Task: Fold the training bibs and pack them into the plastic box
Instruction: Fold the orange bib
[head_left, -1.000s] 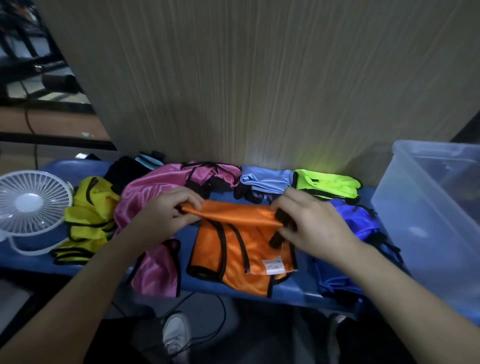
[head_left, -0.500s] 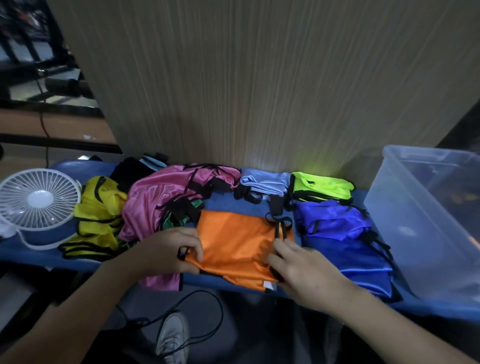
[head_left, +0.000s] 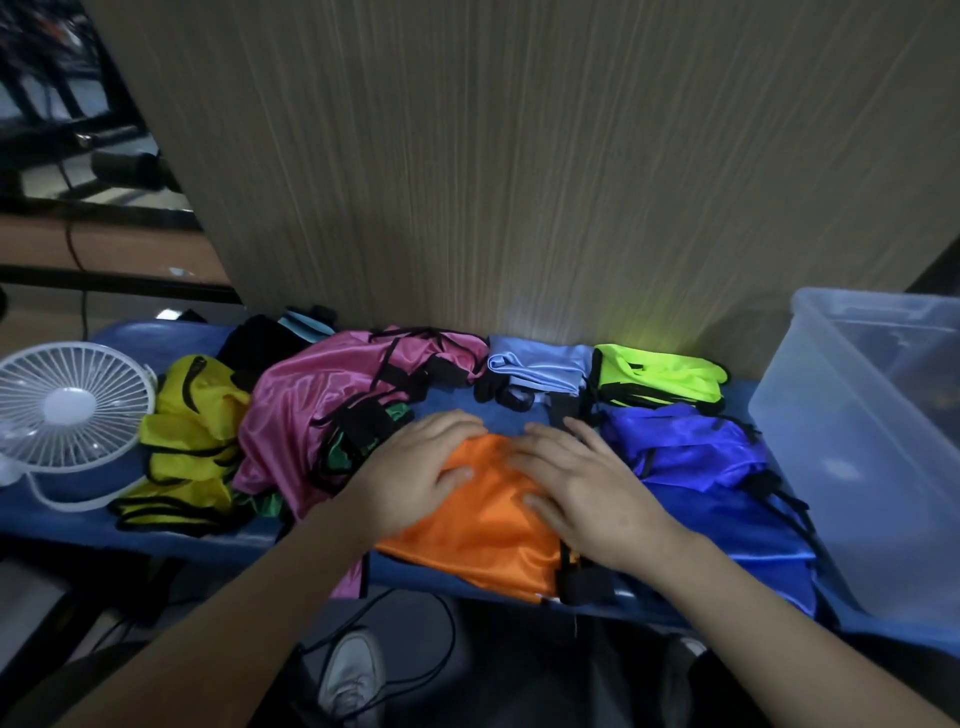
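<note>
Left hand: the left hand (head_left: 415, 475) lies palm down on the left half of the orange bib (head_left: 483, 525), fingers straight and close together, pointing toward 1 o'clock; it presses flat and grips nothing.
Right hand: the right hand (head_left: 582, 486) lies palm down on the right half of the same bib, fingers straight and a little spread, pointing toward 11 o'clock; it too presses flat and holds nothing.
Orange bib: folded into a compact rectangle at the near edge of the blue bench (head_left: 78, 512), directly under both hands, with black trim showing at its 5 o'clock corner.
Plastic box: the clear plastic box (head_left: 852, 467) stands on the bench at 3 o'clock from the orange bib, well apart from the hands; what lies inside cannot be made out.
Blue bib: a dark blue bib (head_left: 696, 462) lies spread out between the orange bib and the box, touching the right wrist's side.
Folded bibs at the back: a light blue bib (head_left: 540, 366) at 12 o'clock from the hands and a neon green bib (head_left: 660, 382) at 1 o'clock, both against the wooden panel (head_left: 493, 156).
Unfolded pile: a pink bib (head_left: 306, 410) at 10 o'clock, crumpled with black straps, and a yellow bib (head_left: 192, 447) further out at 9 o'clock.
Fan: a small white fan (head_left: 70, 408) stands at the far 9 o'clock end of the bench, just beside the yellow bib.
</note>
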